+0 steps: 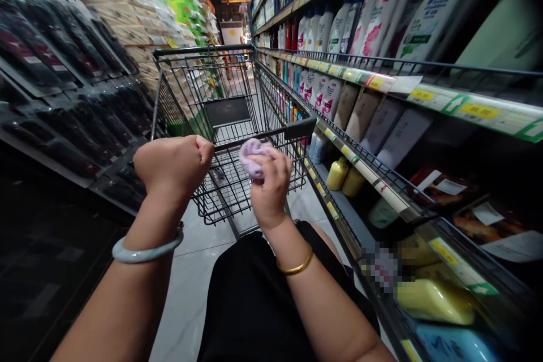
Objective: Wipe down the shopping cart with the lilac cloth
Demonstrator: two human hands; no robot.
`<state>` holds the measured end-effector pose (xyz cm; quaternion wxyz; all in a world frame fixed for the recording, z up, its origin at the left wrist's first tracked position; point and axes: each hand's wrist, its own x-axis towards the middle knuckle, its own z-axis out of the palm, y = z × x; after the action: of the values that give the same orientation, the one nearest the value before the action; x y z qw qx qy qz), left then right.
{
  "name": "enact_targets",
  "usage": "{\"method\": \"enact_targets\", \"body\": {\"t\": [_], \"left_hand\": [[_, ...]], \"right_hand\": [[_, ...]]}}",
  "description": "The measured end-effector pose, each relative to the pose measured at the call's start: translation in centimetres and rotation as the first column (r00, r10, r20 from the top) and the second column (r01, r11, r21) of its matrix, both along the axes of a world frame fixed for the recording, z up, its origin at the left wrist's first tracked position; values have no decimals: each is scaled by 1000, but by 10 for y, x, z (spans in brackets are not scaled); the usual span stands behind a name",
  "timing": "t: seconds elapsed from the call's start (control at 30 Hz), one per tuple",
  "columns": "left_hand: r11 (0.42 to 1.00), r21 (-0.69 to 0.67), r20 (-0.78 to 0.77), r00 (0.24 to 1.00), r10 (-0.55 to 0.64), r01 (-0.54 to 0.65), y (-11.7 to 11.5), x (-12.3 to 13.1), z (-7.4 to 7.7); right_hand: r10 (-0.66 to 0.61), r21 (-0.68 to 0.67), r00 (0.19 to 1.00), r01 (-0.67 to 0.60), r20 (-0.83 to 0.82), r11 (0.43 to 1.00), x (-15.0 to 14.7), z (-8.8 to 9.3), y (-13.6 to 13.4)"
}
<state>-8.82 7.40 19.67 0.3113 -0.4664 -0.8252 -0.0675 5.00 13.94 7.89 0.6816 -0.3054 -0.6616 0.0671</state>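
My left hand [173,167], with a pale bangle at the wrist, is closed in a fist at the left end of the shopping cart's near bar. Whether its fingers wrap round the cart's handle is hard to make out. In my right hand [271,181], which wears a gold bracelet, is a crumpled light purple cloth [253,158]. The cloth is pinched between the fingers and overlaps the near bar of the cart. The black wire cart [229,112] stands in front of me, and its basket shows no goods.
Shelves [360,76] of shampoo bottles [432,17] run close along the right side. Yellow bottles [337,174] stand on a lower shelf. Hanging packages [80,119] and stacked packs line the left. The tiled aisle stretches ahead.
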Motion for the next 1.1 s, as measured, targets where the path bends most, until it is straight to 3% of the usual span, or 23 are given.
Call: {"method": "enact_targets", "body": {"t": [0.17,0.23,0.33,0.4,0.6,0.77,0.87,1.0,1.1], "left_hand": [[999,-19,11,999,-40,40,0,-6,0],[999,-19,12,999,-46,46,0,-9,0],[998,-17,20,998,-65,65,-2,-13,1],[998,-18,33,998,-62,63,-3,-14,2],[997,-46,2,998,-66,66,-2,-17,3],[998,-34,3,998,-57,57,-3,-25,2],[998,-22,17,998,-62,62,-3,-29,2],[998,-15,23,998,-53,54,-4,-34,3],[998,-37,-3,999,-42,42,-7,-39,6]], "right_hand": [[218,6,941,-227,259,974,-21,-8,-18],[186,12,967,-191,175,982,-16,-7,-10],[34,-32,999,-35,-9,999,-10,-6,2],[-1,-57,1000,0,-8,998,-14,-8,-1],[221,30,953,-232,205,972,-35,-18,-22],[105,-85,994,-101,38,991,-16,-14,5],[36,-143,999,-38,-16,989,-18,-17,4],[171,-108,970,-154,171,982,-34,-26,-16],[212,-60,954,-203,210,977,-32,-26,-12]]}}
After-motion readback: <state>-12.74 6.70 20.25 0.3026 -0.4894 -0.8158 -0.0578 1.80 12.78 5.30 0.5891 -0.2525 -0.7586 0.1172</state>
